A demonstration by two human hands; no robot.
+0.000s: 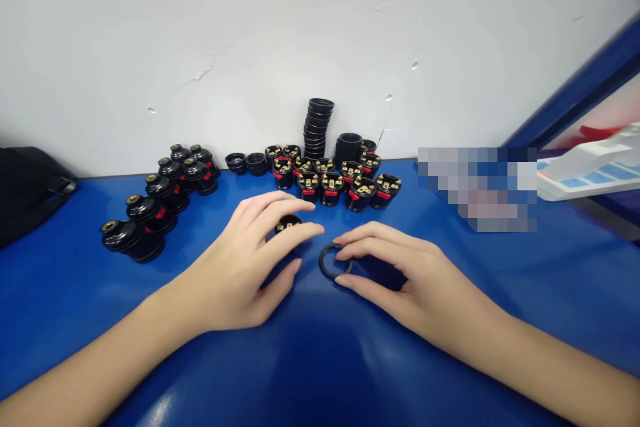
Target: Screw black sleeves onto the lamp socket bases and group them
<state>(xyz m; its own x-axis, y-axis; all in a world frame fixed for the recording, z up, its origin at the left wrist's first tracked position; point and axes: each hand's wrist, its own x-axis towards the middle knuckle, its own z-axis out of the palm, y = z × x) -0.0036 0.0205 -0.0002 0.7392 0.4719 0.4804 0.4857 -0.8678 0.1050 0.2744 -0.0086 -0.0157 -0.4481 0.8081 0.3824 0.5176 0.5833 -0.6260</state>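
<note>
On our left, black capped fittings (120, 239) stood in a slanting double row on the blue table (320, 367). Nearer the middle, our left hand (240, 257) reached in palm down from the lower left, its fingers loosely curved and parted, the thumb well away from them; we saw nothing gripped in it. A black socket (283, 221) with brass contacts showed between its fingers, though we could not tell whether they touched it. Just to the right was the black ring (321, 261), tilted, and we could not tell whether it rested on the table. Our right hand (417, 270), coming from the lower right with its wrist low, had the ring pinched between thumb and fingertips, almost closed. We judged this to be a step of handling the ring; moving it on called for a light, steady pinch, its opening turned level, and the left fingers kept out of its way.
</note>
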